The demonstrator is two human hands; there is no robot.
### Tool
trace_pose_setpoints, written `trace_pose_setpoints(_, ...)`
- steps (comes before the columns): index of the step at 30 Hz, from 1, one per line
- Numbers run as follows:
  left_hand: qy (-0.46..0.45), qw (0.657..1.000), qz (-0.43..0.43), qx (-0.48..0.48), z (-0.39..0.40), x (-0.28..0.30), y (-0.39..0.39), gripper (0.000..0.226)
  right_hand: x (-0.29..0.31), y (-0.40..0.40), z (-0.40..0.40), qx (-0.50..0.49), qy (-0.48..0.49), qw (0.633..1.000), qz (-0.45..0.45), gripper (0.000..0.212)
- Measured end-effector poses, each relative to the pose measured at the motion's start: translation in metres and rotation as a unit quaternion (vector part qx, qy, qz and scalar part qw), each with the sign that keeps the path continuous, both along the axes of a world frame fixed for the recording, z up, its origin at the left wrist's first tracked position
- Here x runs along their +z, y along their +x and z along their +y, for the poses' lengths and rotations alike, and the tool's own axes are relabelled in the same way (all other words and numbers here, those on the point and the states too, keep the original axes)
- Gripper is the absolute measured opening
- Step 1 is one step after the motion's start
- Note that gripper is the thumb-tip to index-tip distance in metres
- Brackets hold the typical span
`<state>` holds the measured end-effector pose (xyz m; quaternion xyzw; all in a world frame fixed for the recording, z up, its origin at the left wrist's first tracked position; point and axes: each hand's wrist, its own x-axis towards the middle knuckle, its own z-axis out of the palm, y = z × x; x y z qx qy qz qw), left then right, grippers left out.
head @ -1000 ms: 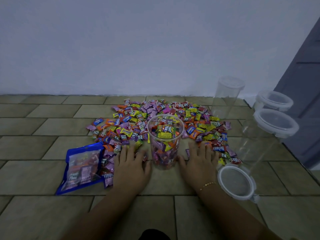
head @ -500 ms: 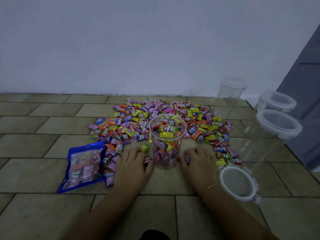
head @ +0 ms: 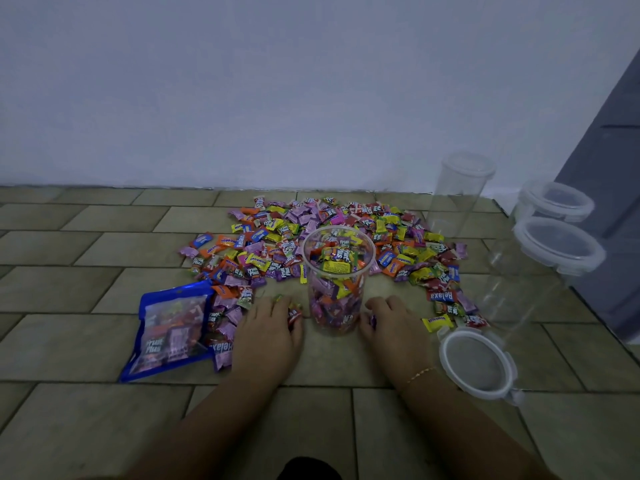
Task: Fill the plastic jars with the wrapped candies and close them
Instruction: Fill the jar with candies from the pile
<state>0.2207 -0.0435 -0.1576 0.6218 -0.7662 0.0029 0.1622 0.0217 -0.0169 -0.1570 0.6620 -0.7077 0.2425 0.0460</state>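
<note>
Two hands work the floor on either side of one open jar (head: 338, 278), which stands upright on the tiles at the near edge of the candy pile (head: 322, 244). The left hand (head: 268, 332) has its fingers curled over several wrapped sweets, one red wrapper showing at the thumb; the right hand (head: 393, 327) is likewise curled round a small gathering, a purple wrapper just visible. Placement looks deliberate — the jar sits between the hands so each scoop has a short lift to the rim. The jar is clear plastic, tapered, filled nearly to the top with mixed pink, yellow and orange wrappers. Its loose lid (head: 476, 363) lies flat to the right — ready for closing. Three lidded empty jars (head: 557, 247) stand beyond; a blue candy bag (head: 169, 327) lies to the left.
</note>
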Motion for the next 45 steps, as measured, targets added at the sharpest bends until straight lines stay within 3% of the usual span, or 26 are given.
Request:
trace_pose_setpoints(10,-0.034,0.999,-0.007,-0.021,0.000,0.001,0.000,0.039,0.011,-0.005,-0.001,0.006,0.031,0.999,-0.026,0.018)
trace_pose_setpoints(13,0.021,0.999,-0.027,-0.008,0.000,0.004,-0.001,0.036,0.016,-0.011,-0.004,-0.006,0.018,0.995,-0.099,0.019)
trace_pose_setpoints(18,0.003,1.000,-0.029,-0.005,0.002,0.004,-0.001,0.053,0.029,-0.018,-0.004,-0.028,0.002,0.965,-0.262,0.014)
trace_pose_setpoints(22,-0.035,0.999,-0.011,-0.037,0.006,0.006,0.000,0.042,0.033,-0.022,-0.002,-0.048,-0.004,0.945,-0.323,0.012)
trace_pose_setpoints(25,0.006,1.000,-0.004,-0.028,0.008,0.009,0.001,0.036,0.033,-0.025,-0.006,-0.069,0.001,0.936,-0.345,0.013)
trace_pose_setpoints(31,0.022,0.998,0.053,-0.003,-0.008,0.022,0.009,0.027,0.042,-0.029,-0.006,-0.081,0.001,0.865,-0.495,0.026)
trace_pose_setpoints(34,0.035,0.985,0.167,0.002,-0.017,0.036,0.013,0.024,0.054,-0.027,-0.010,-0.086,0.019,0.798,-0.597,0.028)
trace_pose_setpoints(36,0.018,0.961,0.277,0.018,-0.022,0.055,0.010,0.031,0.066,-0.024,-0.014,-0.065,0.023,0.743,-0.666,0.027)
trace_pose_setpoints(38,-0.006,0.918,0.392,0.056,-0.029,0.080,0.003,0.040,0.080,-0.021,-0.020,-0.039,0.013,0.713,-0.700,0.028)
trace_pose_setpoints(40,-0.003,0.833,0.545,0.090,-0.035,0.110,-0.004,0.047,0.097,-0.016,-0.028,-0.022,-0.014,0.712,-0.702,0.030)
trace_pose_setpoints(42,0.027,0.718,0.688,0.102,-0.039,0.135,-0.012,0.044,0.114,-0.011,-0.036,0.000,-0.053,0.704,-0.708,0.032)
trace_pose_setpoints(45,0.071,0.619,0.776,0.098,-0.045,0.160,-0.028,0.042,0.140,-0.001,-0.045,0.029,-0.104,0.687,-0.719,0.025)
